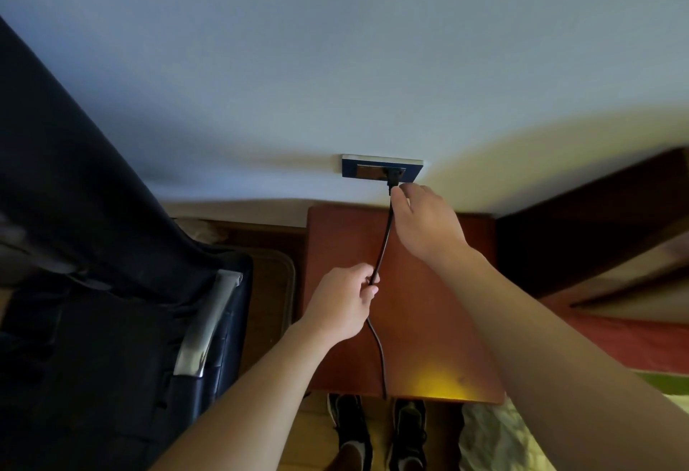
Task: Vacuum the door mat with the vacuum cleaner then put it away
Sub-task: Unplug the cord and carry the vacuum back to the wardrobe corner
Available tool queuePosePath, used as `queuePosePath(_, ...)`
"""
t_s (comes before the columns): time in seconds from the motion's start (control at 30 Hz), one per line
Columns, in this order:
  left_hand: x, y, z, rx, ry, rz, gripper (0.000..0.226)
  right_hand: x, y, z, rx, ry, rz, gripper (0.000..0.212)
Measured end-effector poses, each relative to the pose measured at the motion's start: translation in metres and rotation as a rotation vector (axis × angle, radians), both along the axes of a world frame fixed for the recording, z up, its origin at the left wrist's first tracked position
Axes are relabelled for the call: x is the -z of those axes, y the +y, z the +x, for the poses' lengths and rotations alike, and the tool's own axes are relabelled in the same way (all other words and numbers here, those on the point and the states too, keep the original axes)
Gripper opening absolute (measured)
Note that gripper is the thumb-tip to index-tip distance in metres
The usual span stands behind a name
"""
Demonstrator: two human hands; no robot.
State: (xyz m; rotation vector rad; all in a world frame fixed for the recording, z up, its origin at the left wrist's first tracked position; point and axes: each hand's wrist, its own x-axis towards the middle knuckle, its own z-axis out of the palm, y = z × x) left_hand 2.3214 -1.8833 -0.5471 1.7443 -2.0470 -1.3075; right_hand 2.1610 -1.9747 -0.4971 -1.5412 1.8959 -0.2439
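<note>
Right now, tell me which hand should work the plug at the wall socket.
Right, probably. The right hand pinches the plug at the socket, while the left hand grips the cord farther down, away from the wall.

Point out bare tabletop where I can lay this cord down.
Table is bare right of the cord, up to the right forearm, and along its left edge between wall and left hand. Crowded at the outlet, where the right hand pinches the plug.
</note>
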Motion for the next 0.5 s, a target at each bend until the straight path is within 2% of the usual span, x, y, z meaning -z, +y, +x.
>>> queuePosePath(0.37,0.005,0.003,0.0,-0.019,0.006,-0.031,0.008,0.005,-0.014,0.016,0.219,-0.193,-0.037,0.037)
queuePosePath(0.5,0.005,0.005,-0.002,-0.032,0.013,-0.03,0.009,0.007,-0.018,0.019,0.436,-0.47,0.017,0.024)
